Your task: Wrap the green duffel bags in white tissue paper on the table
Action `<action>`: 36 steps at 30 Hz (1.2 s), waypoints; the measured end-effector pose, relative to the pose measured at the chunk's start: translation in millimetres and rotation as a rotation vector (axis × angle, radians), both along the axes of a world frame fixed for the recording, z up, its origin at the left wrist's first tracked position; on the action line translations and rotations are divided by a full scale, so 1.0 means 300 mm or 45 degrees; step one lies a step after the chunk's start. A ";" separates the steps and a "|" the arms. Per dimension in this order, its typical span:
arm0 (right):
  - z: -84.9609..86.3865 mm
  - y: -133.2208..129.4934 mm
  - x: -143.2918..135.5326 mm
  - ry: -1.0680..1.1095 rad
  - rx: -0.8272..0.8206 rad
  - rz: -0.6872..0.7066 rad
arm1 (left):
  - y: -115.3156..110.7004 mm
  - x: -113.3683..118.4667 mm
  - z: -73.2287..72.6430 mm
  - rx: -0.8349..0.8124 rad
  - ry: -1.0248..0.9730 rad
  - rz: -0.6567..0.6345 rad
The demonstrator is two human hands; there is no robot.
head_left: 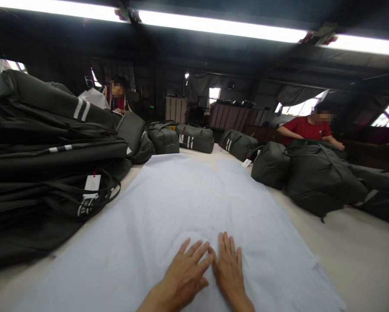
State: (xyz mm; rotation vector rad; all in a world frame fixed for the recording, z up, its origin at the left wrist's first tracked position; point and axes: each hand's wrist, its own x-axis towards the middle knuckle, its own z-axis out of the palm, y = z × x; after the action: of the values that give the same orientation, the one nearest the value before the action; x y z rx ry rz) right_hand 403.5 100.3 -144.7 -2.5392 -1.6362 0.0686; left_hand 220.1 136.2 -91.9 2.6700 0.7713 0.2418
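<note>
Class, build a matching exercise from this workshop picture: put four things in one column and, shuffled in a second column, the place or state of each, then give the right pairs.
Things
1. left hand
2. flat stack of bags
3. white hang tag
4. person in red shirt

Places or states
A. far right, behind the stuffed bags
B. piled at the left of the table
C. palm down on the pale sheet, beside the right hand
D. hanging on a bag strap in the left pile

Pairs: 1-C, 2-B, 3-D, 4-A
</note>
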 end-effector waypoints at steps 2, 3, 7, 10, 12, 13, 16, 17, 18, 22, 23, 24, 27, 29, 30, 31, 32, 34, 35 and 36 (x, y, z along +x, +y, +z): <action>-0.001 -0.017 -0.010 -0.038 -0.026 -0.023 | 0.069 -0.007 0.003 0.070 0.022 -0.079; -0.001 -0.025 -0.016 -0.047 -0.033 -0.036 | 0.088 -0.015 -0.006 0.084 0.039 -0.078; -0.010 -0.057 -0.036 -0.050 -0.028 -0.060 | 0.086 -0.037 -0.079 0.105 0.094 0.059; -0.029 -0.073 -0.044 -0.033 0.006 -0.072 | 0.079 -0.024 -0.115 0.141 0.083 0.147; -0.041 -0.070 -0.041 -0.028 0.035 -0.077 | 0.091 -0.004 -0.125 0.173 0.084 0.196; -0.046 -0.065 -0.038 -0.032 0.047 -0.076 | 0.101 0.007 -0.127 0.189 0.087 0.218; -0.055 -0.047 -0.028 -0.058 0.068 -0.073 | 0.130 0.034 -0.135 0.215 0.094 0.250; -0.056 -0.042 -0.026 -0.059 0.071 -0.070 | 0.137 0.039 -0.138 0.215 0.095 0.254; -0.057 -0.039 -0.024 -0.054 0.071 -0.071 | 0.140 0.043 -0.141 0.212 0.096 0.259; -0.068 -0.038 -0.015 0.037 0.092 -0.105 | 0.137 0.043 -0.143 0.184 0.080 0.266; -0.071 -0.036 -0.010 0.086 0.106 -0.111 | 0.135 0.042 -0.141 0.174 0.078 0.265; -0.070 -0.033 -0.004 0.151 0.122 -0.114 | 0.133 0.042 -0.139 0.165 0.079 0.264; -0.037 -0.014 0.018 0.444 0.154 -0.150 | 0.130 0.045 -0.130 0.150 0.096 0.269; 0.021 -0.014 0.036 0.644 0.203 -0.200 | 0.130 0.048 -0.124 0.152 0.117 0.278; 0.060 -0.026 0.051 0.719 0.253 -0.215 | 0.130 0.050 -0.122 0.157 0.131 0.283; 0.102 -0.052 0.073 0.774 0.315 -0.224 | 0.130 0.051 -0.120 0.166 0.144 0.289; 0.144 -0.093 0.105 0.805 0.385 -0.233 | 0.130 0.053 -0.119 0.176 0.156 0.294; 0.224 -0.230 0.208 0.792 0.528 -0.318 | 0.128 0.056 -0.119 0.197 0.171 0.305; 0.258 -0.326 0.281 0.749 0.592 -0.401 | 0.127 0.058 -0.119 0.208 0.172 0.315; 0.289 -0.438 0.365 0.669 0.658 -0.525 | 0.126 0.060 -0.118 0.216 0.170 0.323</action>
State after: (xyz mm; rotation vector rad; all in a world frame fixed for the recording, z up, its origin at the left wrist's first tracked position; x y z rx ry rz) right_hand 513.0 -31.0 -58.1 -2.1489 -0.7960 0.2197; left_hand 238.0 174.0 -127.4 2.7642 1.1829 0.2008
